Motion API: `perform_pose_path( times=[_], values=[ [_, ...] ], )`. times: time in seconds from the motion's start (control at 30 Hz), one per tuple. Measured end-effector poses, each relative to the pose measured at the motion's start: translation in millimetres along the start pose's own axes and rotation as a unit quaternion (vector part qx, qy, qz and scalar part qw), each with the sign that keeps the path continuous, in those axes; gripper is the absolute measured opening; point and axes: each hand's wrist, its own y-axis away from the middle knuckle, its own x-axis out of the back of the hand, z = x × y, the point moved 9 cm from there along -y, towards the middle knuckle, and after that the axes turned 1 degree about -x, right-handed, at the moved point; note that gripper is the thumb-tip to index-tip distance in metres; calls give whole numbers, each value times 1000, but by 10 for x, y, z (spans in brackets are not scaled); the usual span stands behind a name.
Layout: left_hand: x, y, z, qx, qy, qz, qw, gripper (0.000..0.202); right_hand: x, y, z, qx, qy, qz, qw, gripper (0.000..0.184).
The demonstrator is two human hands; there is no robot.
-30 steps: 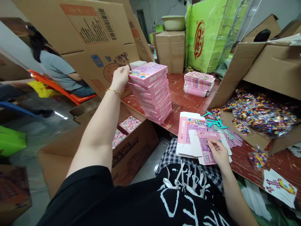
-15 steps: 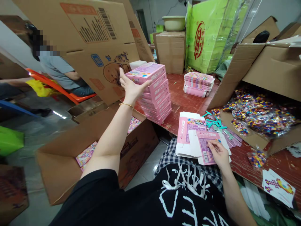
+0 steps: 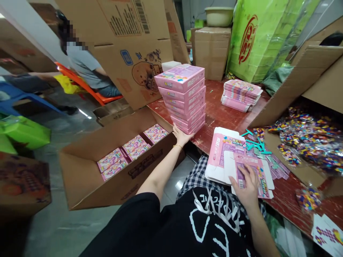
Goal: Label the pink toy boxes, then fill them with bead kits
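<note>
My left hand (image 3: 182, 136) is at the bottom of a leaning stack of pink boxes (image 3: 187, 94) on the table edge. Its fingers and thumb wrap the lower front corner of the stack. My right hand (image 3: 247, 184) lies spread and flat on an unfolded pink carton (image 3: 264, 175), holding nothing. Beneath and beside that carton are more flattened pink cartons (image 3: 220, 153), partly over my lap. Beside them on the table lie small turquoise plastic tools (image 3: 258, 145).
An open cardboard box (image 3: 88, 192) with rows of pink boxes (image 3: 136, 147) stands at left. More flat cartons (image 3: 241, 94) are piled on the red table (image 3: 214, 119). Bags of colourful beads (image 3: 316, 135) spill from a carton at right. Another person (image 3: 84, 67) sits at back left.
My left hand has moved down from the top of the stack to its base. My right hand's pinched fingers have spread out flat on the carton. The camera has turned left.
</note>
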Motion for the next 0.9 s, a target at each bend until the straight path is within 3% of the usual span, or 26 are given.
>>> perform_pose_path(
  times=[0.27, 0.57, 0.7, 0.8, 0.9],
  values=[
    [118, -319, -226, 0, -95, -17, 995, 136, -214, 74, 35, 1, 31, -139, 990, 61],
    [86, -241, -175, -52, -142, -7, 988, 140, -308, 4, 52, -3, 49, -158, 986, 56],
    [49, -167, -196, -45, -123, -6, 991, 144, -308, -38, 70, -5, 66, -153, 986, 52],
    [-24, -132, -269, -22, -102, -36, 994, 156, -336, -46, 93, -2, 86, -188, 978, 64],
    [-72, -124, -283, -34, -89, -48, 994, 162, -436, 18, 112, 10, 123, -287, 950, 96]
  ],
)
